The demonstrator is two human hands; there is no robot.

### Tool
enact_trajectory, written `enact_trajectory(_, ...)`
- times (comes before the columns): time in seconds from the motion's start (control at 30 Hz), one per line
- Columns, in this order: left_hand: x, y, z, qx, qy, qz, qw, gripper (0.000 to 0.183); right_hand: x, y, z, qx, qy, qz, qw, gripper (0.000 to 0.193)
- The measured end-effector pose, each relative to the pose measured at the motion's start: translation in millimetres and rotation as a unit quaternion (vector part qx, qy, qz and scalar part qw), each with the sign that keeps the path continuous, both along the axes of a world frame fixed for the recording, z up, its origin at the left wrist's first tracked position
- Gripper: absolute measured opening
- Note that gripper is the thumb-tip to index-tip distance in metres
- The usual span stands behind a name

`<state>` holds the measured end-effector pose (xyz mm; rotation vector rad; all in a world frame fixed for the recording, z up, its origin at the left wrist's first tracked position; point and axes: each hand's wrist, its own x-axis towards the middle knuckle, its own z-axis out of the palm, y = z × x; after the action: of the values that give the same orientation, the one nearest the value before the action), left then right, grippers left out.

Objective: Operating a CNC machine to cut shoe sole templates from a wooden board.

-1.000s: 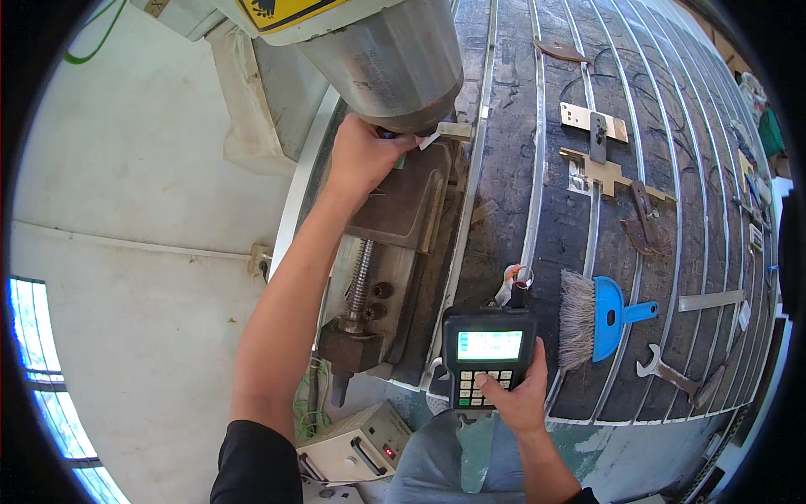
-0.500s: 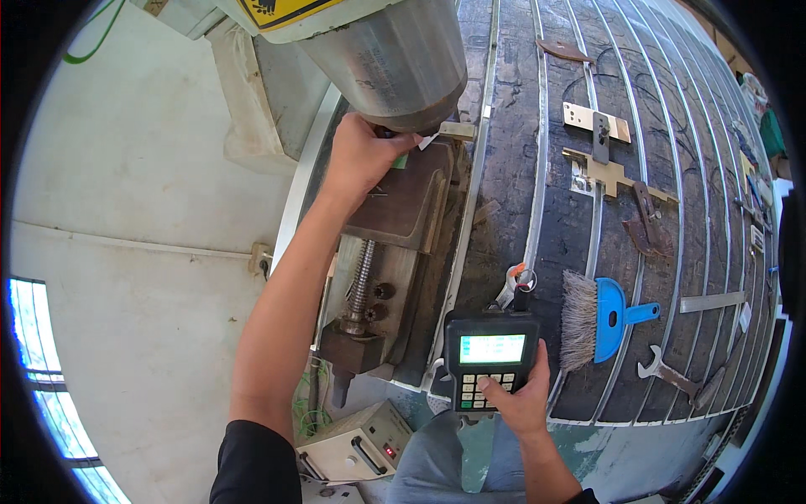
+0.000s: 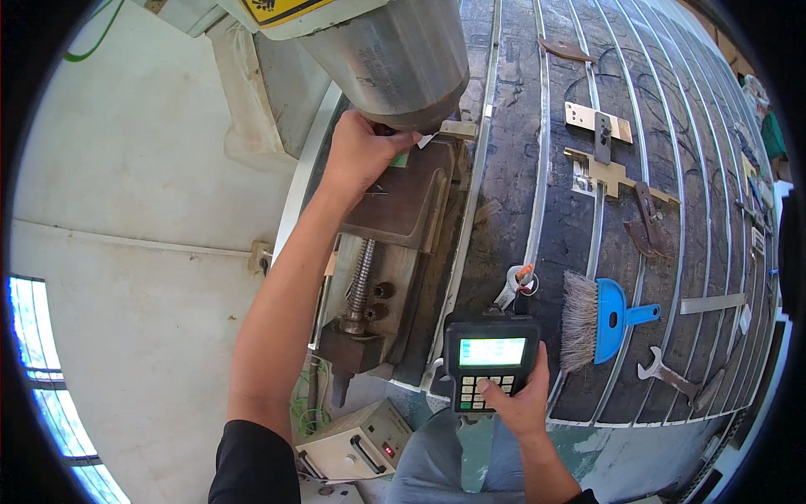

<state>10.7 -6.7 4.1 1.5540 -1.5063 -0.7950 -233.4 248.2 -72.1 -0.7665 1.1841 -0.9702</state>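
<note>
Under the large metal spindle housing [image 3: 393, 71], my left hand [image 3: 363, 155] is closed in a pinch on a small white slip [image 3: 426, 140], which looks like paper. Its fingertips are partly hidden by the housing. Below them is the machine vise [image 3: 395, 206], with a green patch [image 3: 401, 160] on its top and a threaded screw [image 3: 361, 273] toward me. My right hand [image 3: 525, 403] grips a black handheld controller [image 3: 493, 329] with a lit screen, its thumb resting on the keypad.
The slotted machine bed [image 3: 512, 193] stretches to the right. On it lie a blue-handled brush [image 3: 611, 319], an open-end wrench [image 3: 667, 370], clamped brass-coloured plates [image 3: 606, 174] and a flat metal strip [image 3: 712, 302]. A beige box [image 3: 361, 441] with a handle stands below the bed.
Both hands stay almost in place, the left still pinching the white slip. Beyond the controller's top edge, the small orange-tipped item and dark piece at the ring have shifted slightly.
</note>
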Motion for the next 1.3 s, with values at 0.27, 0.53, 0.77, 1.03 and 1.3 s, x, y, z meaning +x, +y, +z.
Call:
enact_trajectory(0.27, -4.4, 1.8, 0.9, 0.007, 0.006, 0.009, 1.000, 0.032, -1.1, 0.0, -0.6, 0.003, -0.007, 0.001, 1.000, 0.079)
enact_trajectory(0.53, -0.5, -0.2, -0.6, 0.027, 0.016, 0.007, 0.999, 0.037, -1.4, 2.3, -3.3, -0.017, -0.027, -0.010, 0.999, 0.081)
enact_trajectory(0.77, -1.5, 0.4, -1.9, 0.008, 0.005, 0.003, 1.000, 0.028, -2.0, 1.1, -3.0, -0.006, -0.006, 0.013, 1.000, 0.086)
enact_trajectory(1.03, -2.2, 1.6, 1.9, 0.010, 0.023, 0.001, 1.000, 0.032, -1.7, 3.6, -4.9, -0.008, -0.010, -0.001, 1.000, 0.083)
enact_trajectory(1.3, -1.2, -0.4, 0.6, -0.001, 0.010, 0.007, 1.000, 0.034, -2.4, 2.0, -6.6, -0.020, 0.010, 0.017, 1.000, 0.077)
